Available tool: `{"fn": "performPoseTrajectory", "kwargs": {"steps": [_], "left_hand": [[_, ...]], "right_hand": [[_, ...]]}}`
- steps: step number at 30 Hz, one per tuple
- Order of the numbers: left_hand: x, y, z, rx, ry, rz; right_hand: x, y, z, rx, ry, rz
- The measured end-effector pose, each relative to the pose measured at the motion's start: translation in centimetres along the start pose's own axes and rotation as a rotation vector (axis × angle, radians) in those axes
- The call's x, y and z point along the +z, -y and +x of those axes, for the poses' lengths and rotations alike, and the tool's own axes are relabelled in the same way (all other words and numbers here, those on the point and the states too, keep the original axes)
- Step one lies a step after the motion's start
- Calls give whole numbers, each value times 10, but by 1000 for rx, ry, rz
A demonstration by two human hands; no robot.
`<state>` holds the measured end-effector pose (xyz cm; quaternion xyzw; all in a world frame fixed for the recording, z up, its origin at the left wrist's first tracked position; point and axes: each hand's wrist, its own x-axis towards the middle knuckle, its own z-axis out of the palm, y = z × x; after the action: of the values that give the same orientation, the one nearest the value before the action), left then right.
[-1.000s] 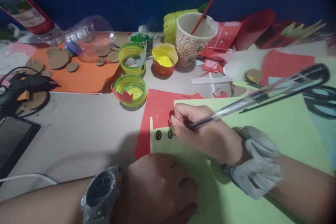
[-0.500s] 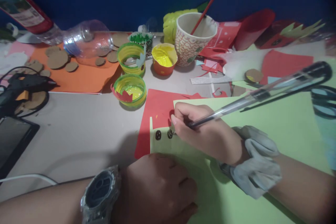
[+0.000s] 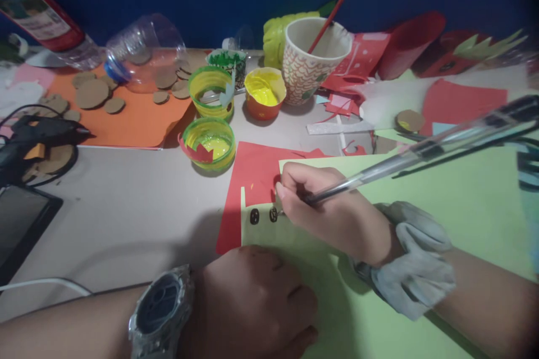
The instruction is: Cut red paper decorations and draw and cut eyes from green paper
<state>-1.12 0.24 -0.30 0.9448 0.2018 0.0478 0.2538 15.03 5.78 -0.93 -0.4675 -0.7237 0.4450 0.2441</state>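
A clear-barrelled pen (image 3: 357, 179) is pinched in my right hand (image 3: 320, 202), its tip touching or very close to the second of two small black ovals (image 3: 273, 214) drawn on the light green paper (image 3: 442, 179). The other dark oval (image 3: 254, 216) lies just left of it. My left hand (image 3: 256, 303), closed with curled fingers, rests knuckles up on the lower left of that paper; its palm side is hidden. A sheet of red paper (image 3: 252, 168) sticks out from under the green one.
Behind the paper stand yellow-green bowls (image 3: 210, 146), a cup of yellow paint (image 3: 265, 95) and a patterned paper cup (image 3: 303, 73) with a red stick. At left lie a black glue gun (image 3: 37, 134), a tablet-like device (image 3: 25, 230), cardboard discs (image 3: 92, 94) and a plastic bottle (image 3: 147, 50).
The pen has tilted slightly, its back end lower and further right. My right hand has barely shifted at the second oval; my left hand stays in place.
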Motion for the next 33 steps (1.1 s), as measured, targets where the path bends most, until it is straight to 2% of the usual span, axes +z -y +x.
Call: {"fn": "performPoseTrajectory", "kwargs": {"steps": [4,17,33], "left_hand": [[-1,0,0,10,3,11],[1,0,1,-7,-5,15],[2,1,1,12,-36,15]], "right_hand": [[1,0,0,46,-1,32],[0,-1,0,-44,-20,-63],[0,0,0,-50,-17,-67]]}}
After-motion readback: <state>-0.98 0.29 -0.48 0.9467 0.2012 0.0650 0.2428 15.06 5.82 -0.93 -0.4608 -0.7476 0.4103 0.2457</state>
